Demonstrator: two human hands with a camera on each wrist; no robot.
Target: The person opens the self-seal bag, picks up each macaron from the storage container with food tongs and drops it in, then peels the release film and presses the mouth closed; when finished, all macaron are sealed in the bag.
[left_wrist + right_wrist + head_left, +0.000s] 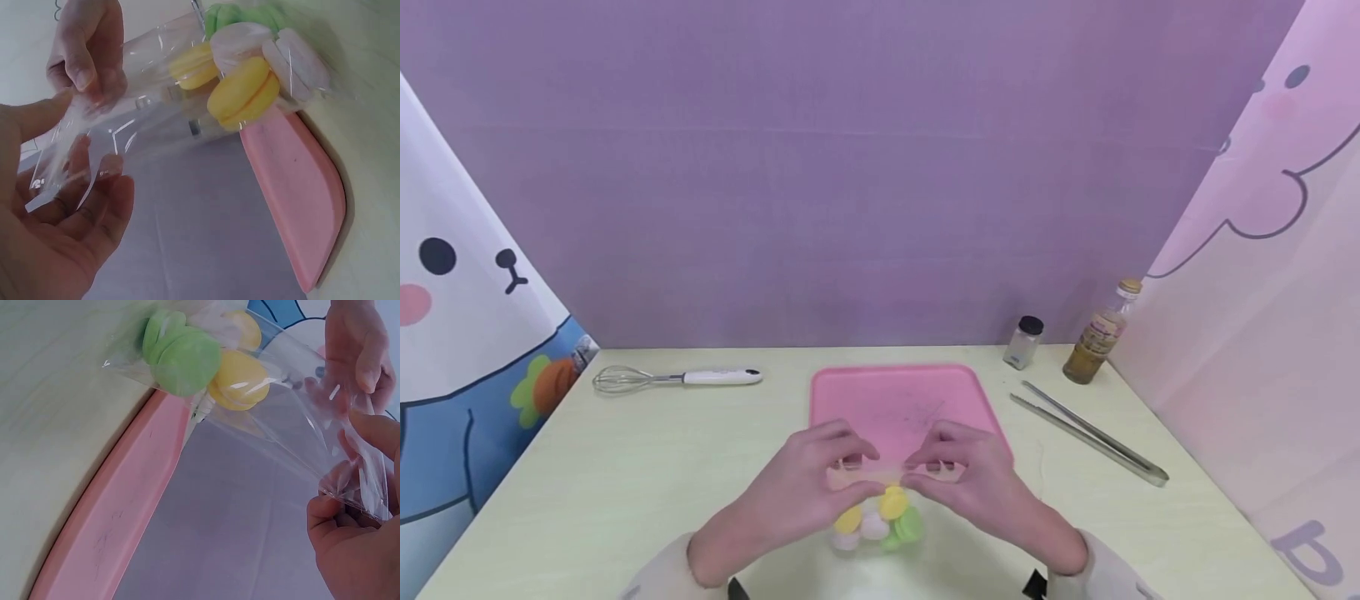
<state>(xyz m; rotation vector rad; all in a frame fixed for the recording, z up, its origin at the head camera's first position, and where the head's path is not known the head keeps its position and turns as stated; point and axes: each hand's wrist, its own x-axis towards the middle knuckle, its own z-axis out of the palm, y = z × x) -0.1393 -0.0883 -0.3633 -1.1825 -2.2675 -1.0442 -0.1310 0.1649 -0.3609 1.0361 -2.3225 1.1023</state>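
Note:
A clear plastic bag (159,134) hangs between my two hands, with several yellow (244,94), green (187,362) and pale pink (874,525) macarons gathered at its bottom. My left hand (808,479) pinches one side of the bag's upper edge. On the other side, my right hand (966,475) grips the same edge, thumb toward me and fingers curled behind. The two thumbs point at each other with a small gap between them. In the head view the bag's film is hard to make out, and parts of the fingers are hidden behind the hands.
Behind the hands lies a pink cutting board (887,400). A whisk (722,377) rests at the back left. Metal tongs (1097,442) lie on the right, near a small black-lidded jar (1024,343) and a glass bottle (1097,342). A purple cloth (850,183) stands behind the table.

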